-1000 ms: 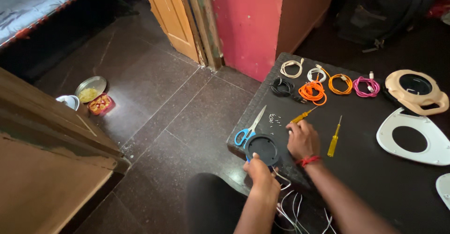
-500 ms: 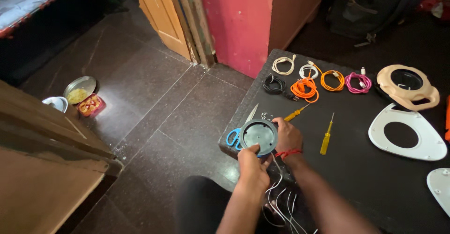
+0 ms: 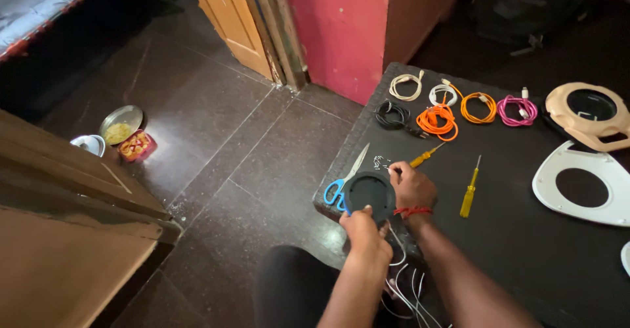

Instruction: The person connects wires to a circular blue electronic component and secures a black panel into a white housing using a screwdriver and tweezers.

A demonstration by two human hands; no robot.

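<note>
1. Disc (image 3: 369, 193), black and round, is held at lower centre of the frame, above the table (image 3: 525, 249) edge.
2. It is gripped from below by the left hand (image 3: 363, 233).
3. The right hand (image 3: 412, 185) is pinched near small screws (image 3: 380, 164).
4. Loose wires (image 3: 403, 282) hang below, unconnected.
5. Scissors (image 3: 346, 180) and two screwdrivers (image 3: 470, 187) lie close by.
6. Coiled cables (image 3: 436, 119) sit untouched at upper right, so assembly looks early.

Matt black plastic disc (image 3: 369, 193), glossy metal scissors (image 3: 355, 165) blades.
</note>
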